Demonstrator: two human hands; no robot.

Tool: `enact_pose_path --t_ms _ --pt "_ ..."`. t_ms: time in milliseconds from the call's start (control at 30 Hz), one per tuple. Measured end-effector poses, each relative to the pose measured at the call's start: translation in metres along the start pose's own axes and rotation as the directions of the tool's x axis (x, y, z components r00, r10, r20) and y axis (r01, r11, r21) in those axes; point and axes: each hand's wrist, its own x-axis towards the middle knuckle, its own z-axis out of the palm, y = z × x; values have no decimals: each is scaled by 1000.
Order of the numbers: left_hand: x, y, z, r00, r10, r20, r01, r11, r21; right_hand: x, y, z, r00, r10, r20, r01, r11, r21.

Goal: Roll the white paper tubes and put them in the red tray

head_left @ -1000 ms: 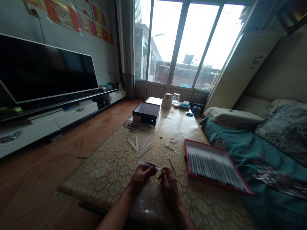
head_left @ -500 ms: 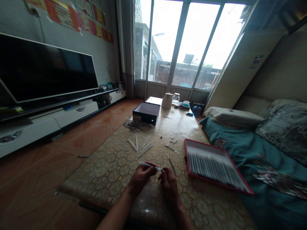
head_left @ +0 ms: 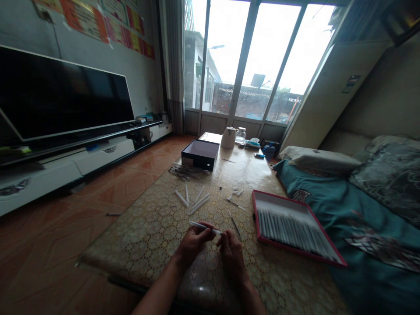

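Although its far end disappears behind the right hand [head_left: 232, 258], a slim white tube [head_left: 204, 226] sits pinched in the left hand's [head_left: 193, 244] fingers above the patterned bench [head_left: 131, 249]. Whether the curled right fingers touch it is hard to tell. Loose white tubes [head_left: 199, 202] lie ahead, beside a red-rimmed tray [head_left: 295, 250].

Both forearms are bare, the left forearm [head_left: 157, 291] and the right forearm [head_left: 252, 297] slim and narrowing toward the wrists above the near edge of the patterned table cover [head_left: 131, 249]. The left hand [head_left: 194, 245] and right hand [head_left: 232, 258] are bare too, with slender fingers, their fine detail lost in the dim light.
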Motion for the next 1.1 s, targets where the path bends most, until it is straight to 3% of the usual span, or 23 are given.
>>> enact_pose_path --t_ms 1100 --pt "1 2 2 999 -11 -32 11 1000 5 1 4 3 1000 -7 -13 7 999 48"
